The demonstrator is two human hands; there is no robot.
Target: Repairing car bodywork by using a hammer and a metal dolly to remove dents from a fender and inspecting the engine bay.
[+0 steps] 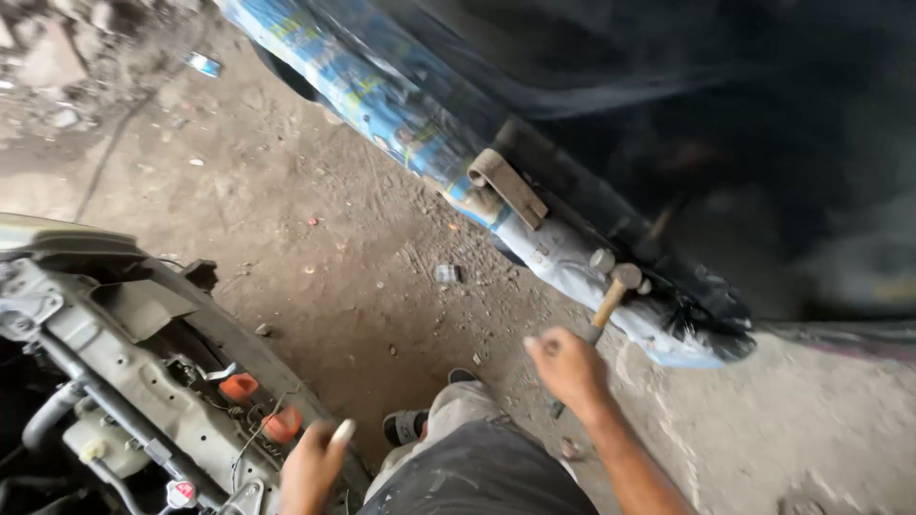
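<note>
Near left, one pale coolant reservoir (pixel 88 445) sits in the open engine bay (pixel 124 381); its contents cannot be seen. Two orange caps (pixel 260 405) show beside it. The right hand (pixel 567 366) is clenched around the wooden handle of one hammer (pixel 615 291), whose steel head rests against the lower edge of the blue-streaked car body panel (pixel 563 253) at centre. The left hand (pixel 311 467), near bottom, is loosely curled, holding nothing. One sandalled foot (pixel 408 424) stands on the dirt ground (pixel 315 248).
</note>
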